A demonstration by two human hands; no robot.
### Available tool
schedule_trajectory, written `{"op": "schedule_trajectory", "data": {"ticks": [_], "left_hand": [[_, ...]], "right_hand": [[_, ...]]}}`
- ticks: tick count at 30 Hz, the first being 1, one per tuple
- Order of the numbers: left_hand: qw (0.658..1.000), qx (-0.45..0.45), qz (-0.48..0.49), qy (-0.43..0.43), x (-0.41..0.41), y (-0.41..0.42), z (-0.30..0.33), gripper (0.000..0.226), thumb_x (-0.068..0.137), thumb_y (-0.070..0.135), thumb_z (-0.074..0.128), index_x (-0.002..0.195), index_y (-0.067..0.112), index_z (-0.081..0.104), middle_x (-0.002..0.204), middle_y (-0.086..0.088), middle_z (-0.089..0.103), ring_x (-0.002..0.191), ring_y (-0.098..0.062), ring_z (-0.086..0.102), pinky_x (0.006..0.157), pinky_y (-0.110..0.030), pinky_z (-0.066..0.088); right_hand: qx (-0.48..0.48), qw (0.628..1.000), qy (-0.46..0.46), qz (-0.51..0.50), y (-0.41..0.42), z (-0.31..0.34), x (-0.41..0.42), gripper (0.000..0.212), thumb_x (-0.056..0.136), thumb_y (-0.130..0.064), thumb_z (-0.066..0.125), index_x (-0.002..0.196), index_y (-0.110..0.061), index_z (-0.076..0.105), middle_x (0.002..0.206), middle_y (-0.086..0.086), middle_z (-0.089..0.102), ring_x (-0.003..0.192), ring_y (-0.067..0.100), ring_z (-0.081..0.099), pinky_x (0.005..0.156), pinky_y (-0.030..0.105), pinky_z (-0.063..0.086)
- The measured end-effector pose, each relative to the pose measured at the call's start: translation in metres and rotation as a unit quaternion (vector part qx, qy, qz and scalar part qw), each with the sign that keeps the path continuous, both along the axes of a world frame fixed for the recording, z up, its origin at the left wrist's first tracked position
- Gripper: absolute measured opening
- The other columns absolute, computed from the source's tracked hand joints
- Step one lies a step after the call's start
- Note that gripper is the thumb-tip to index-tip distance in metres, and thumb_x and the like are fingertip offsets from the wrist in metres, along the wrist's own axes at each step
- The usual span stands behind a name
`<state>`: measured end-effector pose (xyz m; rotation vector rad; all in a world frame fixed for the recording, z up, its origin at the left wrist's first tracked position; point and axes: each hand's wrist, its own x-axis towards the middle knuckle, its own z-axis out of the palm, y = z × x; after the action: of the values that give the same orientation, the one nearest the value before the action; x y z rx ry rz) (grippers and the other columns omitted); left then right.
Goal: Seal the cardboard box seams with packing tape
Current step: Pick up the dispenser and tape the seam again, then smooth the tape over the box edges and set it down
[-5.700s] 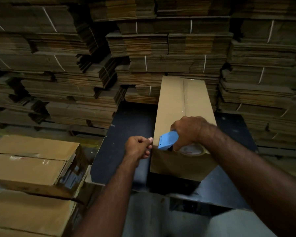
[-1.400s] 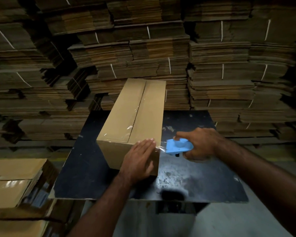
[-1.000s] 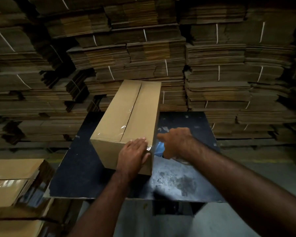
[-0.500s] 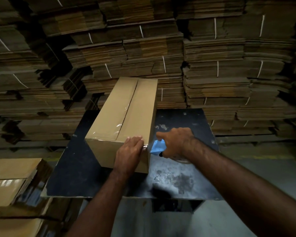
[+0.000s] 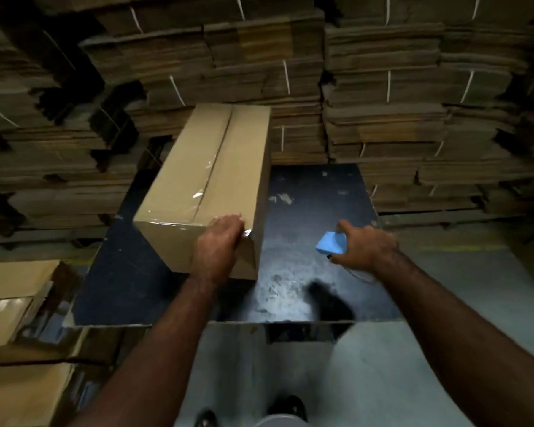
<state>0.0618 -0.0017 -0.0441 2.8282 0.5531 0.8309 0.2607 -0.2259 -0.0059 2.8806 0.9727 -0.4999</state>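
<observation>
Left hand [image 5: 218, 246]: palm down, fingers pressed flat over the near top corner of the cardboard box [image 5: 210, 183], forearm reaching in from the lower left; it lies open against the cardboard and grips nothing. Right hand [image 5: 364, 248]: held above the table to the right of the box and well apart from it, fingers closed around a blue tape dispenser [image 5: 330, 244], thumb pointing toward the box. The roll of tape under this hand is mostly covered by the palm and wrist, showing only as a pale, clear edge below the wrist.

The box lies lengthwise on the left part of the black table [image 5: 315, 204], its long axis running away from the person. Clear packing tape [image 5: 202, 192] glints along the centre seam and over the near top edge; a short shiny end shows beside the left fingertips. How far the tape runs toward the far end is hard to make out.

Stacks of flattened cardboard [image 5: 383, 97] fill the background. More boxes [image 5: 13, 291], cut off by the frame, sit at lower left. Two shoes [image 5: 287, 406] are partly visible at the bottom edge.
</observation>
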Motion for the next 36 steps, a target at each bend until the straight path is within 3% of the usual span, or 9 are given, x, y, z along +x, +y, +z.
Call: {"op": "schedule_trajectory", "data": {"ticks": [5, 12, 16, 19, 26, 30, 33, 35, 36], "left_hand": [[1.0, -0.018, 0.01, -0.006, 0.012, -0.014, 0.007, 0.034, 0.071, -0.004, 0.081, 0.102, 0.005, 0.07, 0.108, -0.016, 0.072, 0.091, -0.034, 0.07, 0.084, -0.042, 0.056], [1.0, -0.009, 0.025, -0.01, 0.013, -0.011, -0.001, 0.035, 0.082, 0.011, 0.078, 0.115, 0.007, 0.07, 0.121, -0.013, 0.07, 0.102, -0.031, 0.07, 0.097, -0.043, 0.052], [1.0, 0.0, 0.028, -0.013, 0.015, -0.013, 0.001, 0.035, 0.084, 0.012, 0.077, 0.117, 0.005, 0.069, 0.12, -0.015, 0.07, 0.102, -0.032, 0.07, 0.098, -0.042, 0.048], [0.999, 0.009, 0.03, -0.02, 0.015, -0.017, 0.002, 0.036, 0.082, 0.01, 0.078, 0.116, 0.004, 0.068, 0.12, -0.017, 0.069, 0.103, -0.034, 0.069, 0.096, -0.044, 0.049], [0.999, -0.039, -0.013, 0.005, 0.008, -0.01, -0.005, 0.046, 0.079, 0.002, 0.07, 0.124, 0.003, 0.063, 0.134, -0.016, 0.061, 0.123, -0.031, 0.058, 0.113, -0.046, 0.037], [0.991, -0.082, 0.008, -0.105, -0.026, 0.0, 0.007, 0.042, 0.08, 0.008, 0.06, 0.122, 0.001, 0.064, 0.131, -0.014, 0.062, 0.125, -0.024, 0.056, 0.112, -0.038, 0.037], [0.927, -0.157, 0.205, -0.272, -0.068, 0.023, 0.014, 0.019, 0.083, 0.008, 0.064, 0.102, 0.007, 0.068, 0.103, -0.008, 0.064, 0.093, -0.016, 0.058, 0.086, -0.024, 0.047], [0.815, -0.335, 0.316, -0.352, -0.086, 0.048, 0.015, 0.002, 0.089, 0.013, 0.064, 0.088, 0.013, 0.066, 0.087, -0.006, 0.063, 0.075, -0.015, 0.057, 0.069, -0.029, 0.05], [0.729, -0.464, 0.341, -0.37, -0.09, 0.063, 0.015, 0.011, 0.092, 0.017, 0.062, 0.082, 0.014, 0.064, 0.078, -0.005, 0.062, 0.066, -0.017, 0.056, 0.06, -0.03, 0.049]], "right_hand": [[0.143, 0.971, 0.078, -0.177, -0.042, -0.089, -0.014, 0.049, 0.089, -0.033, 0.057, 0.129, -0.008, 0.043, 0.121, 0.025, 0.059, 0.11, 0.043, 0.058, 0.087, 0.043, 0.046], [0.107, 0.97, 0.039, -0.215, -0.044, -0.179, -0.053, 0.082, 0.043, -0.002, 0.079, 0.122, 0.007, 0.059, 0.093, 0.028, 0.062, 0.078, 0.04, 0.063, 0.058, 0.04, 0.053], [0.095, 0.976, 0.017, -0.193, -0.03, -0.184, -0.048, 0.084, 0.076, -0.005, 0.066, 0.15, 0.001, 0.027, 0.131, 0.026, 0.051, 0.118, 0.036, 0.055, 0.081, 0.04, 0.053], [0.081, 0.979, 0.03, -0.184, -0.027, -0.18, -0.037, 0.089, 0.085, -0.011, 0.063, 0.155, -0.007, 0.009, 0.147, 0.017, 0.037, 0.134, 0.03, 0.04, 0.097, 0.04, 0.045], [-0.02, 0.997, 0.009, -0.079, -0.007, -0.109, -0.04, 0.048, 0.084, -0.032, 0.056, 0.13, -0.023, 0.046, 0.13, 0.007, 0.055, 0.121, 0.029, 0.053, 0.096, 0.042, 0.045], [0.114, 0.994, 0.004, 0.006, 0.042, -0.042, -0.054, 0.042, 0.086, -0.041, 0.057, 0.125, -0.026, 0.055, 0.118, 0.006, 0.066, 0.111, 0.031, 0.061, 0.086, 0.039, 0.051], [0.281, 0.959, -0.035, 0.029, 0.083, -0.004, -0.074, 0.029, 0.087, -0.041, 0.059, 0.113, -0.029, 0.062, 0.1, -0.003, 0.071, 0.097, 0.027, 0.066, 0.078, 0.038, 0.054], [0.382, 0.922, -0.033, 0.057, 0.114, 0.016, -0.091, 0.02, 0.087, -0.036, 0.061, 0.104, -0.028, 0.064, 0.083, -0.006, 0.067, 0.085, 0.023, 0.066, 0.07, 0.036, 0.053], [0.409, 0.909, -0.026, 0.08, 0.132, 0.023, -0.1, 0.017, 0.086, -0.034, 0.062, 0.102, -0.028, 0.064, 0.077, -0.007, 0.064, 0.08, 0.02, 0.064, 0.067, 0.034, 0.052]]}}
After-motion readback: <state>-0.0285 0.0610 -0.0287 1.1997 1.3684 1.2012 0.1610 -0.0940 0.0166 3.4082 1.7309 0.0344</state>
